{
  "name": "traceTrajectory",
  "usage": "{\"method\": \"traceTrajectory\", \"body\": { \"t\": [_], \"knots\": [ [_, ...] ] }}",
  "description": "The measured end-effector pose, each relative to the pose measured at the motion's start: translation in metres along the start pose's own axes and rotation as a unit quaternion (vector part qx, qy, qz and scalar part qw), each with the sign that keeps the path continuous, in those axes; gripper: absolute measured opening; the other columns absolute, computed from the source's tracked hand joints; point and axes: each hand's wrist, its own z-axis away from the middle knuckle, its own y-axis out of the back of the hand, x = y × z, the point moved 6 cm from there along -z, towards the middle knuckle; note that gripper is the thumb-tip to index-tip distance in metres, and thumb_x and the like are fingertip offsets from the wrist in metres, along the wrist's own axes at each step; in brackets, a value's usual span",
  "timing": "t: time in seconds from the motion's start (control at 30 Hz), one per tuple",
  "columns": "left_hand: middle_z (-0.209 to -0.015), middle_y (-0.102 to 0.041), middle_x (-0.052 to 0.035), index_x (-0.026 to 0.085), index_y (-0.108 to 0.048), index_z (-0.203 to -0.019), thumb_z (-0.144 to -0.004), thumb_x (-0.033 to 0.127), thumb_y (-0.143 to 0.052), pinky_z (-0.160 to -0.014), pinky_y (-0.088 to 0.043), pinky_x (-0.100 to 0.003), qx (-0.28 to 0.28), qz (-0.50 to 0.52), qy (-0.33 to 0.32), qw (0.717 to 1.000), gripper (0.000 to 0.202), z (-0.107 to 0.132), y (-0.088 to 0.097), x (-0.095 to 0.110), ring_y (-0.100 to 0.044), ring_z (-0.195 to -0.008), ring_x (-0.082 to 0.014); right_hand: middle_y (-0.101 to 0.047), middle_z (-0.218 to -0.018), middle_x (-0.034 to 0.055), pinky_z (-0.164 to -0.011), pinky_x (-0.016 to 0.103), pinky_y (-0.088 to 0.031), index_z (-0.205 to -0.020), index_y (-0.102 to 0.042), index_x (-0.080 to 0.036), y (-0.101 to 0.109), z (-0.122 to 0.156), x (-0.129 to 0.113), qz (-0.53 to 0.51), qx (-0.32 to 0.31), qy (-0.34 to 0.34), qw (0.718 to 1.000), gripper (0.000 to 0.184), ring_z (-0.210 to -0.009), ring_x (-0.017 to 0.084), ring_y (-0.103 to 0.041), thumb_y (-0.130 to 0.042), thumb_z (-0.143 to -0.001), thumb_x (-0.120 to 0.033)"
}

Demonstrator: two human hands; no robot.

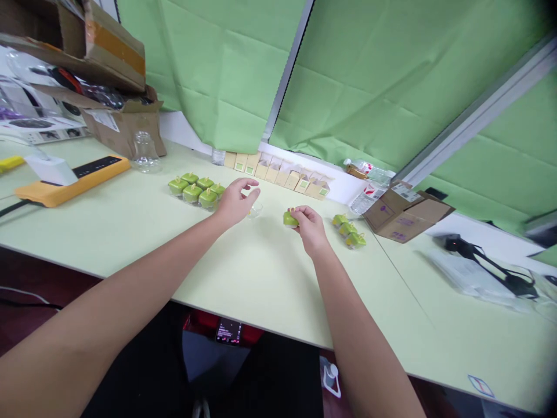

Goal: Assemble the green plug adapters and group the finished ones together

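Note:
My right hand [310, 229] pinches a small green lid [289, 219] by the top, a little above the table. Whether a clear cup hangs beneath this lid I cannot tell. To its left, my left hand [237, 203] is open, fingers apart and curved, holding nothing. Just beside those fingers stands a small clear cup [255, 211] without a lid. Left of my left hand sits a group of clear cups with green lids and yellow loops [191, 193], partly hidden by the hand. A shorter row of the same lidded cups [348, 230] stands right of my right hand.
Several small cardboard boxes [274, 171] line the wall. Plastic bottles [368, 196] and a carton [402, 215] stand at the right. On the left are a glass jar [145, 154], an orange power strip [93, 177] and stacked boxes [126, 125]. A phone [228, 331] glows below the table edge.

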Motion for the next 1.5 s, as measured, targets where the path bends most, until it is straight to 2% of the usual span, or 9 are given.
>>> {"method": "traceTrajectory", "body": {
  "t": [0.07,0.13,0.23,0.3,0.4,0.6,0.83,1.27,1.5],
  "knots": [
    [-0.132,-0.056,-0.0093,0.020,-0.058,-0.122,-0.076,0.031,-0.065,-0.096,-0.048,-0.036,-0.050,-0.065,-0.036,0.996,0.048,0.001,-0.008,-0.010,-0.054,-0.119,-0.0247,-0.069,-0.093,0.0035,-0.070,0.029,-0.050,-0.074,-0.059,-0.021,0.002,-0.001,-0.002,-0.013,0.020,0.020,1.000,0.022,-0.083,0.017,-0.063,-0.073,-0.065,-0.035],
    [-0.137,-0.051,-0.0110,0.019,-0.052,-0.130,-0.071,0.029,-0.068,-0.105,-0.042,-0.039,-0.114,-0.108,-0.047,0.986,0.061,0.005,-0.020,-0.022,-0.049,-0.126,-0.0273,-0.069,-0.093,0.0035,-0.074,0.030,-0.051,-0.075,-0.059,-0.021,0.002,-0.002,-0.004,-0.024,0.026,0.045,0.998,0.024,-0.085,0.017,-0.063,-0.074,-0.066,-0.036],
    [-0.128,-0.058,-0.0098,0.020,-0.052,-0.128,-0.072,0.031,-0.068,-0.096,-0.048,-0.038,-0.178,-0.124,-0.026,0.976,0.059,0.013,-0.035,-0.031,-0.060,-0.108,-0.0254,-0.068,-0.091,0.0031,-0.077,0.032,-0.051,-0.077,-0.058,-0.021,-0.001,-0.001,-0.006,-0.028,0.026,0.072,0.997,0.027,-0.084,0.017,-0.063,-0.075,-0.068,-0.040],
    [-0.122,-0.061,-0.0082,0.020,-0.055,-0.124,-0.070,0.034,-0.071,-0.087,-0.051,-0.036,-0.198,-0.112,-0.033,0.973,0.057,0.018,-0.041,-0.027,-0.063,-0.097,-0.0234,-0.066,-0.088,0.0023,-0.078,0.032,-0.051,-0.079,-0.058,-0.021,-0.004,0.001,-0.007,-0.008,0.027,0.095,0.995,0.028,-0.082,0.016,-0.062,-0.074,-0.070,-0.042],
    [-0.119,-0.061,-0.0081,0.020,-0.056,-0.119,-0.067,0.039,-0.075,-0.083,-0.052,-0.035,-0.214,-0.091,-0.067,0.970,0.059,0.026,-0.047,-0.014,-0.063,-0.095,-0.0231,-0.065,-0.084,0.0020,-0.077,0.032,-0.051,-0.079,-0.059,-0.021,-0.012,0.005,-0.010,0.047,0.023,0.134,0.990,0.028,-0.079,0.016,-0.062,-0.071,-0.073,-0.044],
    [-0.105,-0.060,-0.0083,0.019,-0.057,-0.106,-0.065,0.043,-0.078,-0.082,-0.051,-0.037,-0.219,-0.108,-0.104,0.964,0.052,0.037,-0.056,0.000,-0.062,-0.094,-0.0252,-0.067,-0.084,0.0027,-0.072,0.031,-0.051,-0.084,-0.060,-0.022,-0.029,0.016,-0.008,0.150,0.008,0.167,0.974,0.025,-0.073,0.017,-0.063,-0.063,-0.080,-0.046],
    [-0.105,-0.057,-0.0097,0.018,-0.055,-0.106,-0.068,0.042,-0.074,-0.081,-0.051,-0.038,-0.217,-0.128,-0.103,0.962,0.049,0.041,-0.061,0.003,-0.062,-0.093,-0.0261,-0.068,-0.085,0.0033,-0.077,0.032,-0.051,-0.083,-0.062,-0.023,-0.037,0.021,-0.002,0.230,0.000,0.177,0.957,0.024,-0.078,0.019,-0.063,-0.058,-0.083,-0.046],
    [-0.100,-0.057,-0.0090,0.018,-0.054,-0.101,-0.069,0.037,-0.071,-0.081,-0.052,-0.039,-0.202,-0.127,-0.087,0.967,0.041,0.041,-0.060,0.004,-0.061,-0.093,-0.0266,-0.069,-0.087,0.0044,-0.080,0.032,-0.050,-0.086,-0.063,-0.021,-0.036,0.021,0.005,0.180,0.055,0.175,0.966,0.027,-0.080,0.019,-0.063,-0.056,-0.084,-0.047],
    [-0.099,-0.057,-0.0085,0.019,-0.053,-0.097,-0.070,0.037,-0.070,-0.079,-0.051,-0.038,-0.185,-0.114,-0.075,0.973,0.036,0.040,-0.060,0.000,-0.061,-0.090,-0.0255,-0.070,-0.087,0.0036,-0.080,0.032,-0.049,-0.085,-0.064,-0.023,-0.039,0.024,0.006,0.225,0.037,0.174,0.958,0.026,-0.080,0.019,-0.063,-0.056,-0.085,-0.048]
  ]
}}
